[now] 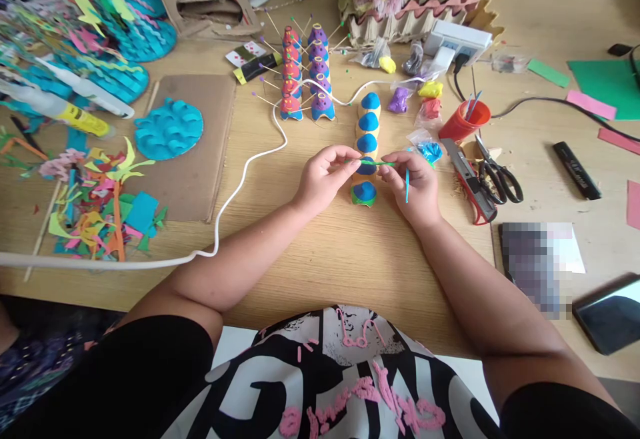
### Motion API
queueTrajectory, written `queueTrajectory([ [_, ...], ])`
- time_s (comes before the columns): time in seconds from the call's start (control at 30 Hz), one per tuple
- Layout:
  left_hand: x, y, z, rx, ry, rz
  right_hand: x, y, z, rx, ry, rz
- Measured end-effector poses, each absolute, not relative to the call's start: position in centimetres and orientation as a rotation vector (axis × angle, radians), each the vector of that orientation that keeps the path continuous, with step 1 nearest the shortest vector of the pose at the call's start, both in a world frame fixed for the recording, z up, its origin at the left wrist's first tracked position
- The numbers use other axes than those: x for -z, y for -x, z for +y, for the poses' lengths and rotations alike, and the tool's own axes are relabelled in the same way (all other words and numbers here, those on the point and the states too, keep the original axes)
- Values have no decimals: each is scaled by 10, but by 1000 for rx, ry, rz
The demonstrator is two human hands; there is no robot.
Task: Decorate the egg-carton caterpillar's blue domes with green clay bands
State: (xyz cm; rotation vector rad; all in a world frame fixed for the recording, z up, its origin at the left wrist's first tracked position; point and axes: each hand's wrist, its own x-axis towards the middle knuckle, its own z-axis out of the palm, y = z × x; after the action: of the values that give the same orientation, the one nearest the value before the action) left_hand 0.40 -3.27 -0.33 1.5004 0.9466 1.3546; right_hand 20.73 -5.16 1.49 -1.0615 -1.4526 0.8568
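Observation:
A thin green strip (373, 162), perhaps rolled clay, is stretched level between my two hands. My left hand (323, 178) pinches one end with thumb and fingers, and my right hand (417, 189) pinches the other. A slim light-blue stick (407, 187) also pokes down from my right fingers. Right under the strip runs a row of egg-carton cups (367, 142) with blue domed tops. The nearest cup (365, 194) has green around its lower edge. Beyond my left hand stand two finished-looking rows, a red row (291, 79) and a purple row (320, 76), with pins sticking out.
A white cable (245, 179) crosses the table at left. Paper scraps (105, 206) and a blue disc (169, 128) on cardboard (200, 192) lie there. Right are a red cup (465, 122), a box cutter (467, 179), scissors (495, 176), clay bags (430, 152) and a phone (610, 312).

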Motion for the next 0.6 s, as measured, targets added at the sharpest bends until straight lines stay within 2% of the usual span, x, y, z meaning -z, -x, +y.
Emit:
queueTrajectory([
  [0.6, -4, -2, -37, -1370, -1682, 1063, -18, -212, -53, -921, 1095, -1496],
])
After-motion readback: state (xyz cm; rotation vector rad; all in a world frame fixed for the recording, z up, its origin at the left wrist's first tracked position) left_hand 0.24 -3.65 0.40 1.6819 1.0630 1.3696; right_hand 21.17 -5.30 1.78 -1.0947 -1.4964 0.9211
